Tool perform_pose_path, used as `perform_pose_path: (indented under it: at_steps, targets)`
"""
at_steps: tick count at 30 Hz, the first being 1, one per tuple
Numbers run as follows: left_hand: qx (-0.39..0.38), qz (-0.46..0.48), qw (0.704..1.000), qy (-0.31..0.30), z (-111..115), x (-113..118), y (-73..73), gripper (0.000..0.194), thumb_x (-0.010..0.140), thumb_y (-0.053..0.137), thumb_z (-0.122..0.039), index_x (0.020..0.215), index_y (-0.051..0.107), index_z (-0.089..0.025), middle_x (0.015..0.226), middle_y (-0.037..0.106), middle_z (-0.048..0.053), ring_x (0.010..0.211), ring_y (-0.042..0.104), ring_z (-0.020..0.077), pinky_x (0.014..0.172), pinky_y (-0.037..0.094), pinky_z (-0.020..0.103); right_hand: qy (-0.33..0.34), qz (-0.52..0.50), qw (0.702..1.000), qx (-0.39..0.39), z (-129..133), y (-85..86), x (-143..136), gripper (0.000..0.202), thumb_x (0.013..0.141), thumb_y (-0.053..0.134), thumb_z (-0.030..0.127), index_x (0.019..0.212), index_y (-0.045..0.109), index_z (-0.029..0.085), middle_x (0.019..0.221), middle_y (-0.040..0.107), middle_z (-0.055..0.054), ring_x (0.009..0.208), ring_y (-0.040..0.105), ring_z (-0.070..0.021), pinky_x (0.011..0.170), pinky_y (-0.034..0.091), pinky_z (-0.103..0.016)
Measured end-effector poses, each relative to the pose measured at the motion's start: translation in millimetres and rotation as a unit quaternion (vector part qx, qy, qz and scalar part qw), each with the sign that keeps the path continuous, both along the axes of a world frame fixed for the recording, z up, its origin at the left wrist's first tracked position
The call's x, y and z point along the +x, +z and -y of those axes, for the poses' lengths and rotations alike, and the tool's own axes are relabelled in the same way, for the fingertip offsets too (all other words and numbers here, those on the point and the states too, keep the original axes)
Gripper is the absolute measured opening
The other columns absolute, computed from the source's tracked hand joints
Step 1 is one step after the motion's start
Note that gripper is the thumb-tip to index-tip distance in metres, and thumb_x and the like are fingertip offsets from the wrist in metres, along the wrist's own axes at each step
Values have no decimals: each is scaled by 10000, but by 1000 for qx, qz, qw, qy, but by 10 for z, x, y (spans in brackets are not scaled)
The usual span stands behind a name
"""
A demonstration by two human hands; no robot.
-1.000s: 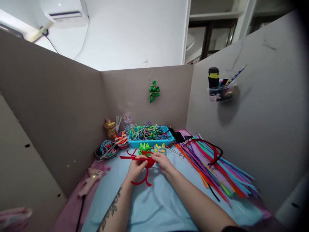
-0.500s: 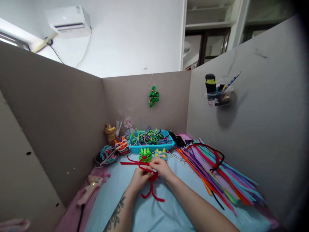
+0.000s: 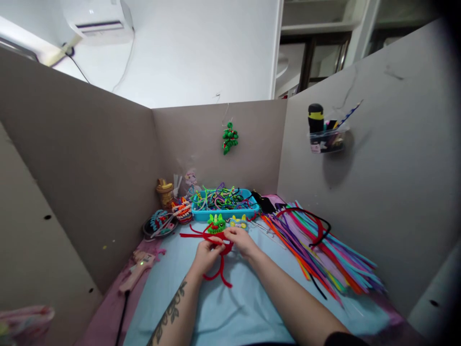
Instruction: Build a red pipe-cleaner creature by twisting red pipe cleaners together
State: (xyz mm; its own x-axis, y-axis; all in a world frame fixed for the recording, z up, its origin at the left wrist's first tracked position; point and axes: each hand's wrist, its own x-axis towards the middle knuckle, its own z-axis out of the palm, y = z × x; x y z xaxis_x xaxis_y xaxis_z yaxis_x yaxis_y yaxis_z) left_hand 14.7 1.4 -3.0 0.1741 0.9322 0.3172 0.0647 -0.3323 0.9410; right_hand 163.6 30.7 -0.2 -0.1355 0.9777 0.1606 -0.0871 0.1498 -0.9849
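The left hand (image 3: 208,253) and right hand (image 3: 241,241) both pinched the red fuzzy shape (image 3: 228,248) above the blue cloth (image 3: 248,302), just nearer than the green toy (image 3: 216,224). Fuzzy sticks (image 3: 324,254) lay right.

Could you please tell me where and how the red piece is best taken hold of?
I'd pinch the red piece lightly by its compact middle, coming from either side, as the left hand and right hand do. That middle looks broadest; its thin strands stick out leftward and curl below, so they would probably bend if gripped.
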Motion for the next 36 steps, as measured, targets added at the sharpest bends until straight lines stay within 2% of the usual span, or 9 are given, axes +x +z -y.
perform_pose_path:
  at_steps: [3, 6, 9, 16, 24, 26, 29, 32, 36]
  targets:
    - [-31, 78, 996, -5, -71, -71, 15, 265, 641, 676, -375, 716, 565, -147, 652, 596, 10, 619, 558, 140, 624, 439, 264, -19, 27, 997, 65, -20, 120, 199, 357, 737, 562, 460, 977, 645, 209, 969, 617, -72, 910, 547, -214, 756, 420, -334]
    - [-46, 133, 990, -33, -126, -126, 25, 328, 623, 699, -387, 764, 512, -158, 665, 582, -5, 601, 549, 121, 611, 430, 253, -37, 152, 963, 221, 17, 206, 332, 266, 737, 603, 341, 976, 657, 237, 1023, 559, -66, 1004, 505, -215, 900, 365, -378]
    - [-70, 153, 983, -68, -151, -147, 11, 384, 609, 719, -375, 825, 477, -171, 702, 587, -8, 618, 563, 121, 623, 429, 258, 14, 247, 919, 309, 71, 222, 345, 169, 751, 604, 259, 901, 683, 257, 1082, 507, -62, 1071, 464, -215, 956, 326, -383]
    - [-117, 149, 978, -83, -151, -153, -14, 405, 621, 712, -369, 867, 460, -169, 600, 560, -40, 531, 532, 102, 550, 395, 230, 51, 318, 878, 356, 135, 186, 259, 115, 775, 574, 187, 800, 679, 227, 1084, 479, -75, 1053, 476, -212, 912, 370, -374]
    - [-145, 148, 975, -76, -85, -118, 76, 362, 573, 740, -375, 715, 498, -147, 519, 536, -35, 452, 482, 84, 474, 351, 207, 59, 311, 850, 421, 243, 238, 201, 122, 746, 555, 115, 742, 644, 198, 1016, 461, -64, 984, 486, -189, 855, 411, -345]
    - [-146, 171, 974, -38, -107, -125, 85, 381, 569, 731, -409, 753, 533, -140, 618, 597, 5, 522, 538, 109, 519, 392, 224, 29, 301, 855, 422, 225, 220, 201, 132, 739, 548, 105, 723, 640, 199, 1003, 445, -59, 982, 482, -191, 851, 414, -345]
    - [-150, 202, 965, 81, -165, -164, 58, 434, 583, 689, -479, 837, 568, -150, 818, 643, 58, 670, 604, 153, 570, 423, 239, -55, 296, 854, 423, 171, 158, 202, 135, 735, 545, 111, 718, 644, 201, 983, 430, -60, 958, 473, -197, 841, 414, -352]
    - [-164, 155, 961, 161, -189, -167, 5, 433, 533, 714, -480, 766, 562, -148, 734, 636, 49, 654, 606, 157, 551, 412, 233, -182, 298, 837, 421, 127, 74, 167, 150, 753, 528, 124, 750, 655, 204, 983, 427, -66, 940, 456, -207, 851, 396, -382]
    - [-166, 140, 975, 37, -127, -37, -23, 496, 573, 723, -426, 950, 549, -153, 872, 666, 96, 754, 634, 190, 619, 444, 262, -292, 295, 809, 416, 143, 0, 52, 144, 783, 518, 155, 784, 653, 203, 947, 427, -63, 924, 434, -209, 871, 372, -411]
